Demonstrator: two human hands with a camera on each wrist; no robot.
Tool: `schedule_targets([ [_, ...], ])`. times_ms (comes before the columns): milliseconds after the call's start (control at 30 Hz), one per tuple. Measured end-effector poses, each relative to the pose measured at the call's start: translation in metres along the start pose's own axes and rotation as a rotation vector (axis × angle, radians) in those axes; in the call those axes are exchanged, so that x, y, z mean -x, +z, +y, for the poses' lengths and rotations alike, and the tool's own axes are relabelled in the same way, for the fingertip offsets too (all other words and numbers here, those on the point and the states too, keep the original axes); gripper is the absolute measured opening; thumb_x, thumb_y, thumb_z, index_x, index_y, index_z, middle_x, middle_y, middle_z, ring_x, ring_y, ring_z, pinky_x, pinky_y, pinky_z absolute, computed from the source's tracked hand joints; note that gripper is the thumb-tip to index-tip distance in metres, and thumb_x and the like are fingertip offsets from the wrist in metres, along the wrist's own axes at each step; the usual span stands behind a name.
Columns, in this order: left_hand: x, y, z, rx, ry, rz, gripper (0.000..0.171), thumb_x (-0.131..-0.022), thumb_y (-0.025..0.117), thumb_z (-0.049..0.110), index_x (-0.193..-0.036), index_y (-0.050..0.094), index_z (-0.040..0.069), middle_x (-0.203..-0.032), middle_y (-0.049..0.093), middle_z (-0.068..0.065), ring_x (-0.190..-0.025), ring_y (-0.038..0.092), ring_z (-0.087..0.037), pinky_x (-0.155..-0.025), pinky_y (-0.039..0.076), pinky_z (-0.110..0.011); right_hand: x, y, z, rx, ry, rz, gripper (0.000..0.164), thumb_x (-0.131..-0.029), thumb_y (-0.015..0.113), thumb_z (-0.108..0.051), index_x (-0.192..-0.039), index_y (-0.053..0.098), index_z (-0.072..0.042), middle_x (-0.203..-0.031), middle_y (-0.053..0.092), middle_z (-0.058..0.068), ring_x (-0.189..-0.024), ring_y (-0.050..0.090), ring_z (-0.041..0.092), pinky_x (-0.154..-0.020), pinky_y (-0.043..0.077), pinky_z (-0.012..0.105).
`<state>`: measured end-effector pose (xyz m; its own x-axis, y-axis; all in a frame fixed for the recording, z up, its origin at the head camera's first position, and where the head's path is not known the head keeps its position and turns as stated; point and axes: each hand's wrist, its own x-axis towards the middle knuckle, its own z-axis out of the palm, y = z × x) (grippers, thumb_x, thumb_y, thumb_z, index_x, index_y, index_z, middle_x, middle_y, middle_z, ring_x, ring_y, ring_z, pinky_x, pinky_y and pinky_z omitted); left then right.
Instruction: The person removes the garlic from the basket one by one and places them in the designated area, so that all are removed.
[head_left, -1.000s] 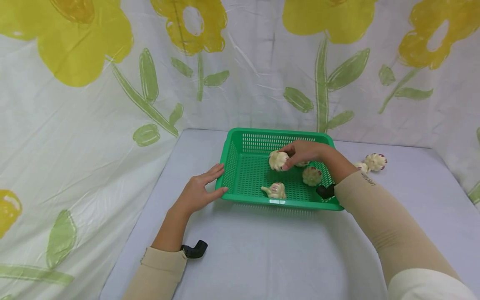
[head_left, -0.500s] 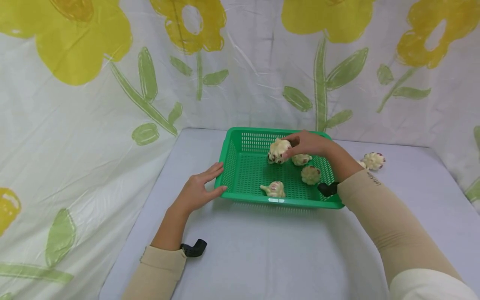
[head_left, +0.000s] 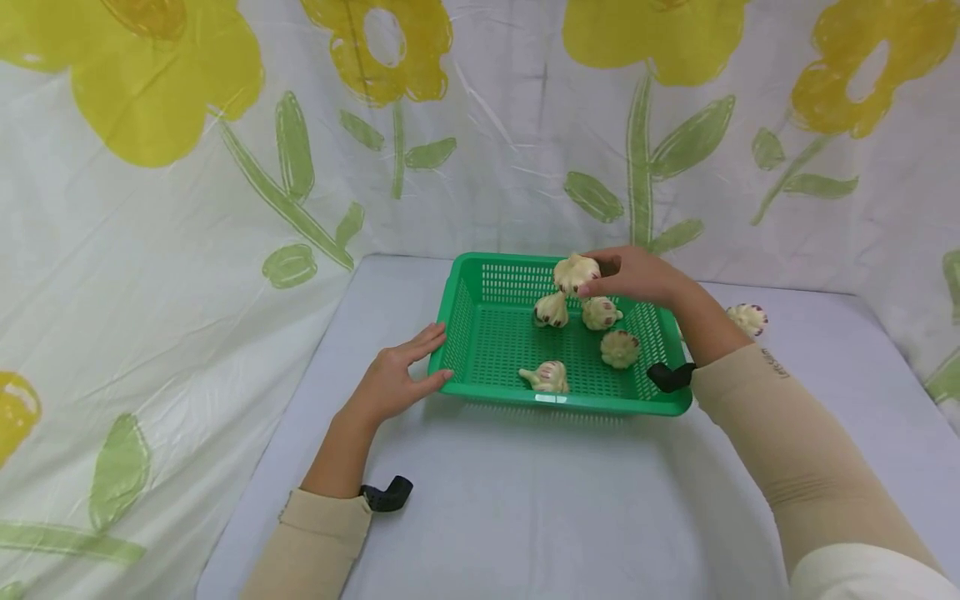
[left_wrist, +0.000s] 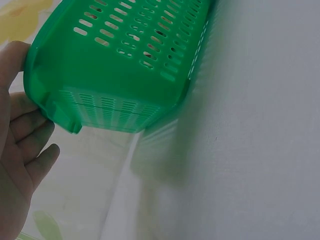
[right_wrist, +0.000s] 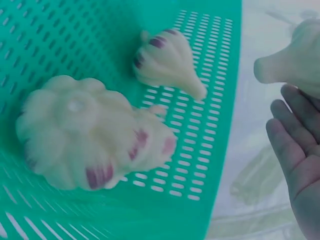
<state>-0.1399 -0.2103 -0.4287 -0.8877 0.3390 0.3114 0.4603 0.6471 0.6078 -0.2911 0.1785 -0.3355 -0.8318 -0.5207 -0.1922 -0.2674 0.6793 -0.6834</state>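
Right hand [head_left: 637,275] pinches a garlic bulb [head_left: 576,273] near the green basket's [head_left: 615,406] far rim, left hand [head_left: 393,385] straight-fingered at its side; likely mid-carry, next needing a steady grip clear of other bulbs [head_left: 551,312].

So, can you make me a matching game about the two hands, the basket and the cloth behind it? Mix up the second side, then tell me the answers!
Things:
1. left hand
2. right hand
3. basket
4. hanging cloth

What fits:
A. green, with slots in its walls
B. holding a garlic bulb
C. white, with yellow flowers on it
D. touching the basket's left end

Right pairs:
1-D, 2-B, 3-A, 4-C
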Motion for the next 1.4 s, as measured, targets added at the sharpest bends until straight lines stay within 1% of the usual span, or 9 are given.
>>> schedule_targets([
  [333,0.000,0.000,0.000,0.012,-0.003,-0.003,0.061,-0.088,0.075,0.030,-0.140,0.055,0.007,-0.151,0.047,-0.001,-0.137,0.047,-0.020,-0.108,0.044,-0.043,0.028,-0.021,0.002,-0.138,0.034,0.093,0.074,-0.089,0.072,-0.040,-0.152,0.040,-0.015,-0.143,0.053,0.016,-0.131,0.050,0.030,-0.106,0.044,0.053],
  [533,0.000,0.001,0.000,0.013,-0.013,-0.009,0.062,-0.088,0.075,0.031,-0.141,0.054,0.007,-0.151,0.046,0.000,-0.138,0.046,-0.020,-0.108,0.044,-0.043,0.049,-0.029,0.019,-0.175,0.078,0.167,0.077,-0.092,0.069,-0.039,-0.155,0.031,-0.016,-0.147,0.048,0.017,-0.131,0.048,0.026,-0.108,0.041,0.053],
  [733,0.000,0.001,-0.001,0.019,-0.002,-0.001,0.061,-0.088,0.075,0.031,-0.141,0.054,0.007,-0.151,0.046,-0.001,-0.138,0.047,-0.021,-0.108,0.044,-0.044,0.070,-0.034,0.039,-0.174,0.106,0.259,0.074,-0.093,0.067,-0.042,-0.155,0.033,-0.020,-0.135,0.056,0.000,-0.115,0.052,0.005,-0.100,0.046,0.035],
  [933,0.001,0.002,-0.001,0.026,-0.010,0.000,0.062,-0.088,0.075,0.032,-0.141,0.054,0.008,-0.151,0.046,0.000,-0.138,0.047,-0.021,-0.109,0.043,-0.044,0.094,-0.036,0.056,-0.229,0.145,0.333,0.075,-0.095,0.065,-0.038,-0.157,0.027,-0.019,-0.123,0.053,-0.018,-0.113,0.047,-0.002,-0.100,0.041,0.031],
  [1033,0.002,0.002,-0.001,0.029,-0.017,0.002,0.062,-0.088,0.075,0.032,-0.141,0.054,0.008,-0.151,0.046,0.000,-0.138,0.046,-0.020,-0.109,0.043,-0.044,0.104,-0.036,0.066,-0.268,0.143,0.393,0.074,-0.095,0.065,-0.037,-0.156,0.029,-0.016,-0.118,0.055,-0.023,-0.111,0.049,-0.005,-0.094,0.043,0.018],
  [1100,0.002,0.002,-0.002,0.032,-0.021,0.003,0.062,-0.088,0.075,0.031,-0.141,0.054,0.008,-0.151,0.046,0.001,-0.138,0.046,-0.019,-0.109,0.043,-0.043,0.111,-0.034,0.074,-0.319,0.126,0.434,0.071,-0.096,0.064,-0.033,-0.156,0.030,-0.014,-0.117,0.056,-0.023,-0.109,0.052,-0.007,-0.086,0.043,0.009],
  [1167,0.002,0.002,-0.002,0.032,-0.023,0.002,0.062,-0.088,0.075,0.032,-0.142,0.054,0.009,-0.151,0.046,0.001,-0.139,0.046,-0.020,-0.109,0.043,-0.043,0.118,-0.031,0.081,-0.398,0.098,0.465,0.069,-0.097,0.064,-0.028,-0.155,0.031,-0.011,-0.119,0.056,-0.023,-0.108,0.054,-0.008,-0.083,0.044,0.004],
  [1267,0.002,0.002,-0.002,0.032,-0.024,-0.003,0.062,-0.088,0.075,0.033,-0.142,0.053,0.010,-0.151,0.045,0.002,-0.139,0.045,-0.019,-0.109,0.043,-0.043,0.129,-0.024,0.090,-0.536,0.042,0.504,0.068,-0.097,0.064,-0.018,-0.155,0.030,-0.005,-0.121,0.058,-0.019,-0.108,0.056,-0.007,-0.085,0.045,0.004],
  [1400,0.001,0.000,-0.003,0.026,-0.021,-0.017,0.063,-0.088,0.075,0.035,-0.142,0.054,0.011,-0.151,0.046,0.003,-0.138,0.046,-0.019,-0.108,0.044,-0.043,0.140,-0.014,0.099,-0.638,-0.004,0.558,0.067,-0.095,0.065,-0.009,-0.153,0.031,0.000,-0.118,0.062,-0.018,-0.108,0.057,-0.006,-0.086,0.044,0.003],
])
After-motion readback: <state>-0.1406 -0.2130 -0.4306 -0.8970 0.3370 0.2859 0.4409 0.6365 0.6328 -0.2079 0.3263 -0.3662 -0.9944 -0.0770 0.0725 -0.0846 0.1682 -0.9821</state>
